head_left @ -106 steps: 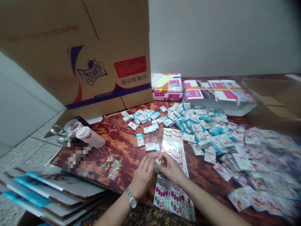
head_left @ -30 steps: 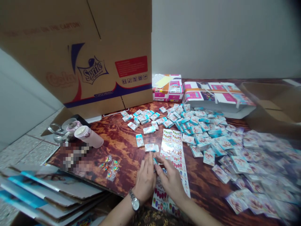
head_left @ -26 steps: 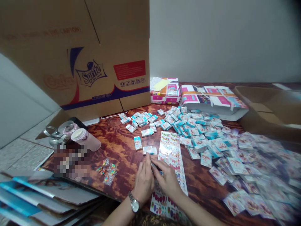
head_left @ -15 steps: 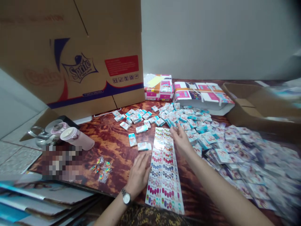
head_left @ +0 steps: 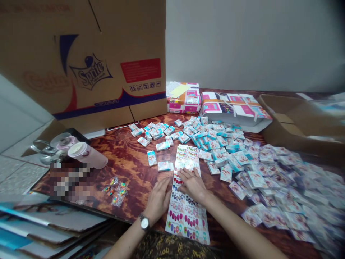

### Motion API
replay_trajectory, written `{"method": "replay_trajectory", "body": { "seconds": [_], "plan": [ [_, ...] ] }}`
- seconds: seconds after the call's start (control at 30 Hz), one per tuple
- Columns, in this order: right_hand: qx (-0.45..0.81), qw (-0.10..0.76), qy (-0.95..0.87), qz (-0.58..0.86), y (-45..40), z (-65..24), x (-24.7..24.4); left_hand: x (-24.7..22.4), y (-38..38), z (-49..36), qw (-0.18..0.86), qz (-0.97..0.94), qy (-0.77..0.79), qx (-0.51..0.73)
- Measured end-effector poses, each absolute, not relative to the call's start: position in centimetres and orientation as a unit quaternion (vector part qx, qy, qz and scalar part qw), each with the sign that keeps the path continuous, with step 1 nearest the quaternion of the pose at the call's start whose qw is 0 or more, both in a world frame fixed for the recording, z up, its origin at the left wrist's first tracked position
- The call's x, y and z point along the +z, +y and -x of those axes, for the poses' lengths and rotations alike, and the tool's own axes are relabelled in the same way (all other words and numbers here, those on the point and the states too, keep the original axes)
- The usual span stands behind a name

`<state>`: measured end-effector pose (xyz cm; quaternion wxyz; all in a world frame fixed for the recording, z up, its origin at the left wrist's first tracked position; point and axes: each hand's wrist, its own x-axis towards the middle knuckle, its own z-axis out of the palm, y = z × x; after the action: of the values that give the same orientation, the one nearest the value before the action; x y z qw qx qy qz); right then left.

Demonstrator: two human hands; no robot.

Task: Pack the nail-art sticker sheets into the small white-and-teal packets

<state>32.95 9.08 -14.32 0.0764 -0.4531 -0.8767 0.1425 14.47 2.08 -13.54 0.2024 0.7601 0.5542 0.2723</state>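
A long printed sheet of colourful stickers (head_left: pixel 185 212) lies on the wood-grain tabletop (head_left: pixel 126 151). My right hand (head_left: pixel 192 185) rests flat on it, holding nothing. My left hand (head_left: pixel 161 199) lies against the sheet's left edge, also empty, with a wristwatch (head_left: pixel 144 222) on its wrist. Just above my left hand are two small white-and-blue packets (head_left: pixel 159 162). A dense scatter of these packets (head_left: pixel 212 144) spreads beyond the sheet, and larger flat packets (head_left: pixel 280 194) cover the right side.
A Sprite carton (head_left: pixel 91 79) stands at the back left, with wrapped pink parcels (head_left: pixel 183 99) to its right. A pink tumbler (head_left: pixel 87 155) and small clear bags of colourful pieces (head_left: pixel 115 192) lie left. Flattened cartons (head_left: pixel 54 223) are stacked at lower left; an open carton (head_left: pixel 285 122) sits right.
Earlier my hands pinched something small together over the sheet. My right hand then reached towards the packets and now lies flat on the sheet. The view has shifted slightly.
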Motion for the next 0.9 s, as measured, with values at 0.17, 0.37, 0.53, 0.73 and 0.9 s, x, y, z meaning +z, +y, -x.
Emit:
{"method": "replay_trajectory", "body": {
  "seconds": [0.17,0.37,0.53,0.73,0.9],
  "plan": [
    [0.161,0.131,-0.880,0.427,8.3,-32.8,-12.2,-12.6,2.6,-14.3,0.224,-0.762,0.538,0.282],
    [0.291,0.277,-0.833,0.382,8.8,-33.4,-5.4,-11.1,3.4,-14.2,0.295,-0.721,0.521,0.350],
    [0.256,0.332,-0.831,0.366,7.9,-33.1,-3.5,-10.9,3.6,-14.6,0.470,-0.563,0.521,0.436],
    [0.306,0.226,-0.881,0.283,4.8,-31.8,-5.3,-10.2,3.5,-14.8,0.628,-0.317,0.500,0.505],
    [0.318,0.265,-0.826,0.383,5.6,-31.4,-6.3,-9.3,3.3,-14.3,0.597,-0.413,0.486,0.487]
  ]
}}
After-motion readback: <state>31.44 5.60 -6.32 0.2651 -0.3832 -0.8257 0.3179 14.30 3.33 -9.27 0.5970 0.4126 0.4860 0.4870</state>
